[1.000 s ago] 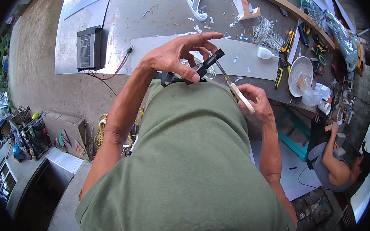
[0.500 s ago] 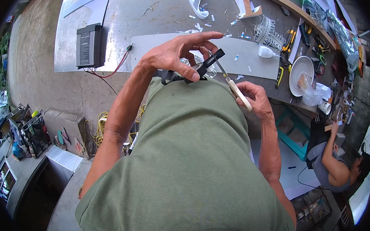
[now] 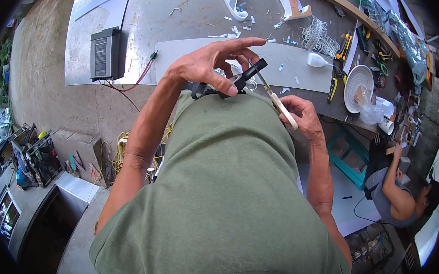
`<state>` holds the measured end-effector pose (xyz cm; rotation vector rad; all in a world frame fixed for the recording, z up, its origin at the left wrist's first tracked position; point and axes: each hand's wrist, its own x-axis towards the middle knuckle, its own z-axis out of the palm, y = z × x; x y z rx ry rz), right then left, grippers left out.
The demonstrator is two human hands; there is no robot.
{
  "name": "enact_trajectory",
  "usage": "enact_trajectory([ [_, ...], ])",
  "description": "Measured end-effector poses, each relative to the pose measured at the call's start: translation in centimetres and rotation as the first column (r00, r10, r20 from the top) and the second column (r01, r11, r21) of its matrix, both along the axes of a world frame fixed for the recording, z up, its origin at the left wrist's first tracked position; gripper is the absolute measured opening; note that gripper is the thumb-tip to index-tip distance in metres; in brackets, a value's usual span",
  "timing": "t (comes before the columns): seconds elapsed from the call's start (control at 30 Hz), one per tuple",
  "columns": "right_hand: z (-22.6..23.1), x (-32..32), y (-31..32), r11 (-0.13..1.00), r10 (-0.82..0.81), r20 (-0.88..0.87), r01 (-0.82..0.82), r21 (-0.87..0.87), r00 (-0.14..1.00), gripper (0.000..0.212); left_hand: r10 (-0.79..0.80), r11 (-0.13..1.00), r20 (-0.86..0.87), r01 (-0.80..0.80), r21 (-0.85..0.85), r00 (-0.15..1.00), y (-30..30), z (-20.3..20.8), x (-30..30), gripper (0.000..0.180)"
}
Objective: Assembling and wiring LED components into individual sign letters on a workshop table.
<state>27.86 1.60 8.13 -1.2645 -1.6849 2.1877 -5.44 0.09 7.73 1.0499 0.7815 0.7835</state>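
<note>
My left hand (image 3: 209, 62) is over the table's near edge, thumb and fingers curled around something small and whitish whose kind is hidden. Its index finger stretches out to the right. Just under it, a black piece with a blocky end (image 3: 256, 67) slants up to the right; I cannot tell whether the thumb grips it or only rests there. My right hand (image 3: 305, 117) grips a slim tool with a cream handle (image 3: 284, 111). The tool's thin metal shaft points up and left, its tip close to the black piece and the left fingertips.
A grey sheet (image 3: 185, 48) lies on the metal table, with small white-and-blue pieces scattered about. A black box with cables (image 3: 104, 55) stands left. At right are coiled white wire (image 3: 319, 38), cutters (image 3: 344, 46), a round white plate (image 3: 358, 83) and a teal stool (image 3: 348, 156). A person (image 3: 398, 195) sits nearby.
Both hands stay almost in place. The cream-handled tool's lower end has shifted very slightly upward.
</note>
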Motion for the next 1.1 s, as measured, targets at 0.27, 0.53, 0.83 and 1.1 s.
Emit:
enact_trajectory([
  [0.27,-0.7,0.5,0.2,0.999,0.038,0.008,-0.038,0.013,0.999,0.033,-0.033,0.999,0.033,0.034,-0.007,0.999,0.2,0.0,0.1,0.12],
  [0.53,-3.1,1.6,1.5,0.942,-0.109,0.204,0.035,0.333,0.973,0.043,0.178,0.983,-0.271,-0.157,0.098,0.946,0.2,-2.4,-1.6,0.12],
  [0.83,-9.9,2.5,2.5,0.317,-0.513,0.499,-0.387,0.866,0.698,0.033,0.447,0.892,-0.871,-0.17,0.418,0.204,-0.9,-9.1,-1.8,0.105],
  [1.1,-4.8,-3.0,3.4,0.428,-0.323,0.229,-0.074,0.901,0.918,0.031,0.374,0.912,-0.314,-0.407,-0.045,0.873,-2.3,-2.2,-1.0,0.094],
])
